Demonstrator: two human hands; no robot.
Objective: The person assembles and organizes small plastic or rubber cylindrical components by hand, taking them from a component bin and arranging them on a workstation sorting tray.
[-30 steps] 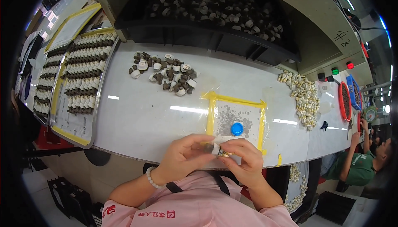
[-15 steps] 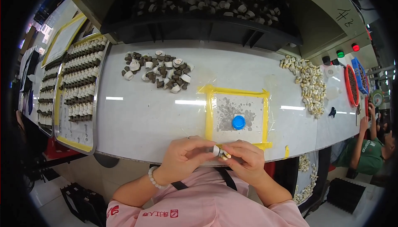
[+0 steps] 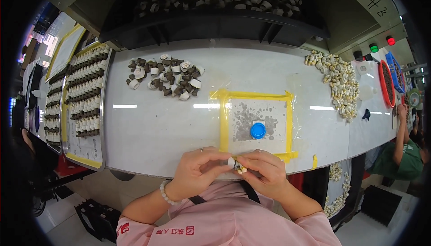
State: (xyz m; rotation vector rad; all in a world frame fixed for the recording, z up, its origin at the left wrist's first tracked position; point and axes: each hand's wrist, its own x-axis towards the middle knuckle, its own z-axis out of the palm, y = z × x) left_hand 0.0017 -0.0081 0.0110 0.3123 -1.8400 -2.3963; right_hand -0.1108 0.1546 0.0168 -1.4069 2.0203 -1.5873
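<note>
My left hand [image 3: 200,169] and my right hand [image 3: 264,170] meet at the near edge of the white table [image 3: 157,129], pinching one small white and dark cylindrical part [image 3: 234,164] between their fingertips. A bead bracelet sits on my left wrist. Just beyond the hands lies a square marked with yellow tape [image 3: 256,122], with a blue cap [image 3: 257,130] in its middle.
A pile of small brown and white parts [image 3: 164,77] lies at the back left. A heap of cream pieces [image 3: 336,82] lies at the right. A metal tray [image 3: 83,106] with rows of parts stands on the left. A black bin [image 3: 215,3] holds more parts. Another person [image 3: 406,151] works at the far right.
Both hands stay together on the small part at the table edge; the fingers have shifted slightly. The view has tilted a little.
</note>
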